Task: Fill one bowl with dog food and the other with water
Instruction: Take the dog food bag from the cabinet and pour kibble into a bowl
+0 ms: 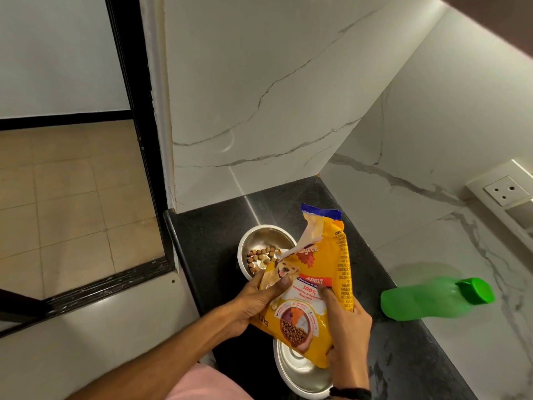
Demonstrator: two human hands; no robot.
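1. Dog food bag [314, 287], yellow with a blue top edge, is held tilted over the black counter [213, 226], its torn corner lowered toward the far bowl.
2. Left hand [256, 301] grips the bag's lower left side, thumb pressed on the front print.
3. Right hand [346, 327] clasps the bag's right edge and bottom, thumb on the front and fingers wrapped behind; a dark band sits at that wrist.
4. Far steel bowl [259, 241] stands on the counter near the marble wall corner, partly hidden by the bag; brown kibble [261, 256] covers part of its bottom.
5. Near steel bowl [300, 376] sits on the counter just under the bag's base, close to the person; the part of its inside that shows is bare metal.
6. Green bottle [432, 298] with a green cap lies on its side at the right, against the marble wall [432, 140], well apart from the bowls.
7. Wall socket [503, 190] is set in the marble above the bottle.
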